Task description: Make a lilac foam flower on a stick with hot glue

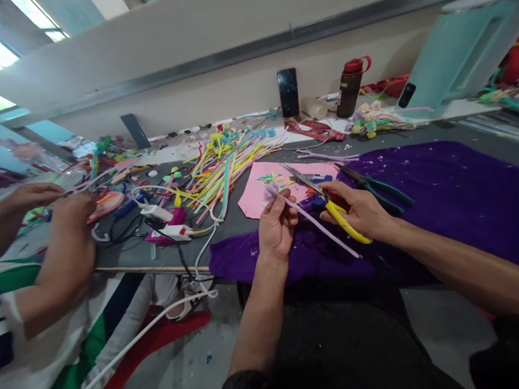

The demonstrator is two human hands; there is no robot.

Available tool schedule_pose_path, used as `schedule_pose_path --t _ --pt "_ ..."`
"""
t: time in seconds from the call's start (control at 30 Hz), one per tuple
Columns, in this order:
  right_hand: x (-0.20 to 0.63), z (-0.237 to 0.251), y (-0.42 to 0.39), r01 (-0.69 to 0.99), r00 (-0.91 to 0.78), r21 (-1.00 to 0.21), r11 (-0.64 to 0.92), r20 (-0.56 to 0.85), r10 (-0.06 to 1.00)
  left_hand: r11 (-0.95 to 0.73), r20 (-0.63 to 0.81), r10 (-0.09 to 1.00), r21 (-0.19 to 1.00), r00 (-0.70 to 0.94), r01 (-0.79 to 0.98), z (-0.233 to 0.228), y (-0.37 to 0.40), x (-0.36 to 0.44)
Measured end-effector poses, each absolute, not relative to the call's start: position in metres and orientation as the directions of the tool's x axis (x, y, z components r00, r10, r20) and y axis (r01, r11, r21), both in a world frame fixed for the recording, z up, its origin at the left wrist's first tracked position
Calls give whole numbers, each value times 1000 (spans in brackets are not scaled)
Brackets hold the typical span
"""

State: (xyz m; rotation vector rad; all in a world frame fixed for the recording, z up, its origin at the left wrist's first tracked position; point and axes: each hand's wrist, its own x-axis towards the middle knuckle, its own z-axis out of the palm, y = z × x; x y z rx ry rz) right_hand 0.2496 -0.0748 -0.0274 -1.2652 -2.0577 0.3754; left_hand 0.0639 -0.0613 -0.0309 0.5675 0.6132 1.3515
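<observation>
Between the closed fingertips of my left hand (278,222) is a lilac pipe cleaner flower (271,191). Its long fuzzy stem (324,231) slants down to the right, free at the far end. My right hand (356,208) is wrapped around the yellow handles of a pair of scissors (343,223). The blades point up and left over a pink sheet (250,199) strewn with small coloured scraps. Right of the scissors, pliers with dark green handles (385,191) lie on a purple cloth (447,205).
Many coloured pipe cleaners (224,167) are heaped at centre left. A phone (288,92), a dark bottle with a red lid (350,88) and a mint green jug (454,57) stand at the back. At left, chargers (175,231) trail cables, and a co-worker's hands (72,201) are busy.
</observation>
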Motion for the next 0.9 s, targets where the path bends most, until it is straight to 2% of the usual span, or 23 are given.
schedule_pose_path --t 0.2,0.33,0.67,0.77,0.9 --pt "245 -30 -80 664 -348 -539 518 389 853 187 -73 981 622 182 -760 -29 -63 62" --pt "244 -31 -82 675 -374 -495 547 410 832 129 -49 991 646 128 -753 -29 -62 63" --pt "245 -33 -78 681 -331 -539 497 379 864 40 32 995 727 92 -685 -32 -63 65" --pt "245 -36 -78 694 -344 -499 519 403 848 -15 51 998 762 37 -647 -32 -64 67" --pt "247 -38 -78 729 -380 -371 575 479 791 -52 43 999 797 -29 -602 -32 -65 68"
